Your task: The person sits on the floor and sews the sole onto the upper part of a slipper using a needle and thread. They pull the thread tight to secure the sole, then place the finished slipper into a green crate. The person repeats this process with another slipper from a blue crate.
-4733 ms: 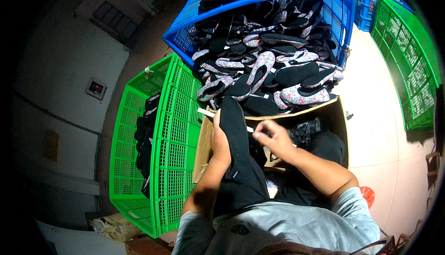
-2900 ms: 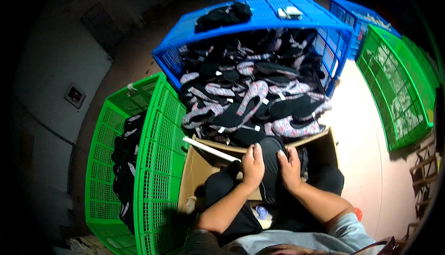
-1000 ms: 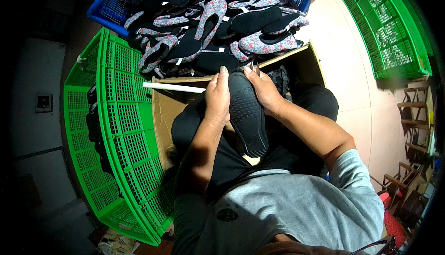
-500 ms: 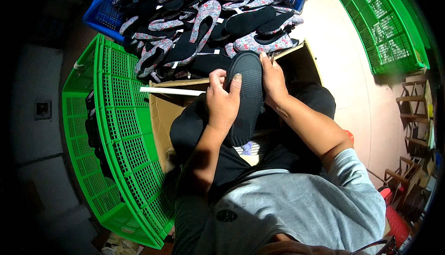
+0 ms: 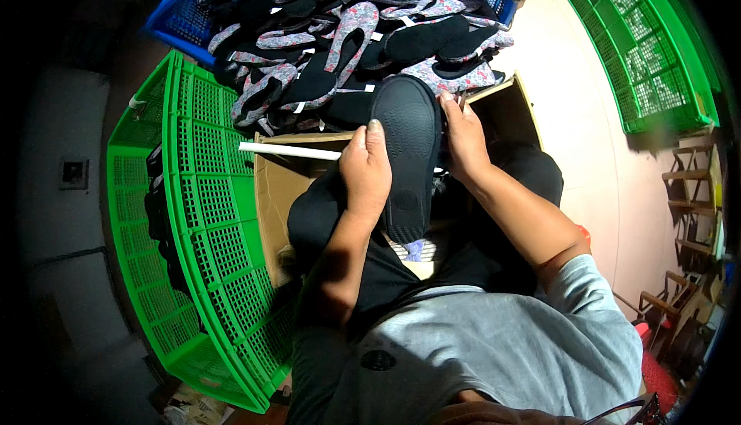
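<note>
A black shoe (image 5: 409, 155) is held above my lap with its textured sole toward me and its wider end pointing away. My left hand (image 5: 367, 166) grips its left edge, the thumb lying on the sole and the fingers hidden behind. My right hand (image 5: 467, 139) is closed at the shoe's right edge, near the wide end. A slim dark tool tip (image 5: 462, 101) sticks out between its thumb and fingers; the rest of the tool is hidden. Beyond the shoe lies a heap of floral and black slipper-shaped pieces (image 5: 355, 35) with small white tags.
A blue crate (image 5: 182, 23) stands around the heap. Beneath my hands is an open cardboard box (image 5: 282, 193), with a white rod (image 5: 289, 150) across its left side. Green crates stand at left (image 5: 220, 263) and far right (image 5: 637, 50). A wooden rack (image 5: 689, 182) is at right.
The shoe has turned slightly and shows more of its sole. My left thumb has slid toward the sole's left edge. My right hand has shifted slightly right.
</note>
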Demonstrator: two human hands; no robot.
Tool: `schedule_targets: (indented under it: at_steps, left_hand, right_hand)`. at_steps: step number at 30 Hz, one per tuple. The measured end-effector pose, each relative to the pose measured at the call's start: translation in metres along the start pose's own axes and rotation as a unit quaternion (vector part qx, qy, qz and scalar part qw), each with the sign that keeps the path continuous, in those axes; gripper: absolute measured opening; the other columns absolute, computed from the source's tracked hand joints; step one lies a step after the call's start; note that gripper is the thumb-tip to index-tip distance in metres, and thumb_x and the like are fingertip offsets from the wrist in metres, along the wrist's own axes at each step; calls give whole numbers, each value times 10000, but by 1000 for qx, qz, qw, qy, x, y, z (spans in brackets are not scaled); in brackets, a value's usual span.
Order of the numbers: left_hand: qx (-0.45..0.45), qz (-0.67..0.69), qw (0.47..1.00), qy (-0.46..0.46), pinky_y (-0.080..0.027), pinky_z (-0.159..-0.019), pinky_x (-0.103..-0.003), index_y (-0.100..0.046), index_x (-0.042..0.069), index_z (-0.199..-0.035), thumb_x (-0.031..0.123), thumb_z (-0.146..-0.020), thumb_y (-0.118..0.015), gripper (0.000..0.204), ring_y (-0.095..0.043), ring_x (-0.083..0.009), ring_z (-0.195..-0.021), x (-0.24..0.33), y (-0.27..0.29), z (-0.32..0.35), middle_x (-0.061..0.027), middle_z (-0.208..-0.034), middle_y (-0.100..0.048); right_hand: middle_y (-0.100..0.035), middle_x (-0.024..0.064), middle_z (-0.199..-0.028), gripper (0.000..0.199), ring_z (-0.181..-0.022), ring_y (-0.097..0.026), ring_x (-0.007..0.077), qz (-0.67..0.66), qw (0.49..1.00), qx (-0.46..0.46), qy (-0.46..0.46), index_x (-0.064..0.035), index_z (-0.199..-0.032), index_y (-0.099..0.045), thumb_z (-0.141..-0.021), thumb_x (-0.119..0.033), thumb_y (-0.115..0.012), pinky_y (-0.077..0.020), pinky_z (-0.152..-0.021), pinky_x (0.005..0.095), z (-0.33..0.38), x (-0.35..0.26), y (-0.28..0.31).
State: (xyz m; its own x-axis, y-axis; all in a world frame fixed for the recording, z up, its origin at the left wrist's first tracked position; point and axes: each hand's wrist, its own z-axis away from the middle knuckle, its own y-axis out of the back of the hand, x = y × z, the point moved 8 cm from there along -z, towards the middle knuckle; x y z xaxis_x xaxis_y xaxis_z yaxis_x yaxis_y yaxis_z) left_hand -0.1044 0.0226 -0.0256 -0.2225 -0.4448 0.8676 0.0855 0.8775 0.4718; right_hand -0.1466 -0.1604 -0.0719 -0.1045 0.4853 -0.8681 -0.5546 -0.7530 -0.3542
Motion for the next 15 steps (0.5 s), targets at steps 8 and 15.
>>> schedule_targets:
  at_steps: [8, 15]
  left_hand:
    - [139, 34, 987, 73, -469, -710, -475, -626, -102, -978, 391, -1070, -383, 557, -611, -430, -759, -22, 26, -8, -281, -816, -644]
    - [141, 137, 971, 136, -459, -841, -365, -619, -83, -1092, 428, -1074, -386, 562, -579, -258, -877, -48, 17, -5, -164, -951, -641]
  right_hand:
    - [-541, -10, -834, 276, -740, -489, 76, 107, 982, -121, 95, -29, -1039, -601, -1033, -301, -552, -431, -682, 235, 24, 10, -26]
    - [-646, 160, -931, 409, -847, -637, 237, 232, 939, -127, 219, -1, -1151, -579, -963, -359, -642, -502, -813, 346, 37, 9, -35]
